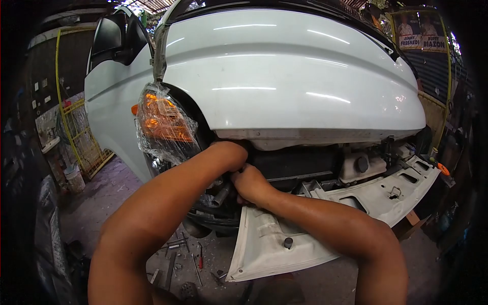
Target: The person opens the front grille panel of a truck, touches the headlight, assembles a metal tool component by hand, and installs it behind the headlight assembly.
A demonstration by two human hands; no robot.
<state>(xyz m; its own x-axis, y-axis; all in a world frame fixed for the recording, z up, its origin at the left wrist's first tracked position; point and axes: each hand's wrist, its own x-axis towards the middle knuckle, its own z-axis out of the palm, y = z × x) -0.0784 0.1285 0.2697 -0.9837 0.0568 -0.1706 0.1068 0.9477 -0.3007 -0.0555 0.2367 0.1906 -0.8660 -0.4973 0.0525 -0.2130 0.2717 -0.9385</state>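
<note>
My left hand (231,152) reaches into the gap under the white hood (295,76) of a vehicle, beside the headlight (165,122) wrapped in clear plastic film. Its fingers are hidden inside. Just below and to the right, my right hand (251,185) is closed, close against my left hand. What it grips, if anything, is hidden. A short grey tube end (222,195) sticks out to the left of my right hand. Under my right forearm lies a white metal panel (274,249) with cut-out holes, set at the vehicle's front.
A white reservoir with a black cap (361,163) sits in the front opening, right of a dark radiator-like part (300,163). Several tools, among them a red-handled screwdriver (200,262), lie on the floor. An orange-handled tool (443,169) is at the right. A yellow frame (84,132) stands left.
</note>
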